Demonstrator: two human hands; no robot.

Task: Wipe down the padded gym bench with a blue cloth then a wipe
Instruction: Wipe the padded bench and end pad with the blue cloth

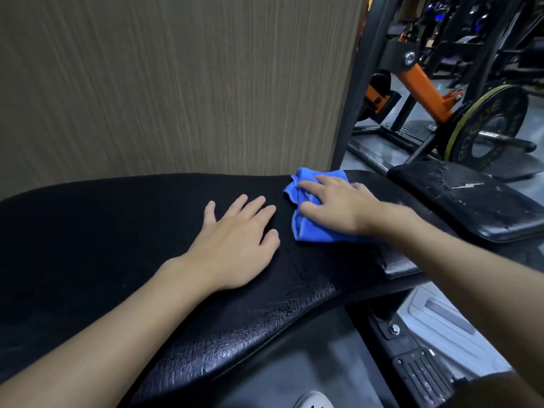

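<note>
Black cracked padding covers the surface (117,231), my left hand (235,242) flat on it with straight fingers (248,205), holding nothing (bracing me, I judge), my right hand (338,207) pressing spread fingers onto the bunched blue cloth (312,234) at its right end.

Indoor light is dim and flat. The black bench (117,245) swallows most of it, showing a pale sheen only along its cracked near edge. The wall panel (176,83) is streaked with motion blur. Straight lines bow toward the picture's edges, and the far machines (459,30) sit murky and soft.
</note>
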